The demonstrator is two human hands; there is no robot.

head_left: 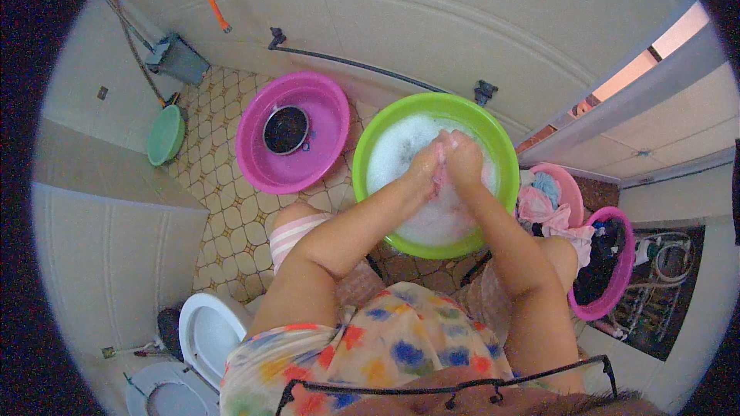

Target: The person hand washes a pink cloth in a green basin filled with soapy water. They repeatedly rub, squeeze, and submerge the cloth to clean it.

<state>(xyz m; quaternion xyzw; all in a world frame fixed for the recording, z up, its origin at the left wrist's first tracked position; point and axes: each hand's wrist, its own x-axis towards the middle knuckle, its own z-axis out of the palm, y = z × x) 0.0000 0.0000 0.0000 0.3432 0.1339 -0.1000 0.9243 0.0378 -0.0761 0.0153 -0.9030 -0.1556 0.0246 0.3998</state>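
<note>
Over a lime-green basin (361,177) of white suds (393,150), my two hands meet close together. My left hand (424,163) is closed, and my right hand (464,159) is closed beside it, knuckles nearly touching. A wet pink cloth (440,176) is gripped between them and hangs down toward the foam. Its lower part is lost in the suds, and I cannot make out what kind of garment it is. Both forearms reach over the near rim of the basin.
Left of the basin stands a magenta tub (250,142) with a dark round basin (286,130) inside. To the right are a pink basin of clothes (570,192) and a magenta basket (621,262) of dark laundry. A toilet (212,331), green bowl (166,135) and grey bin (181,60) are at left.
</note>
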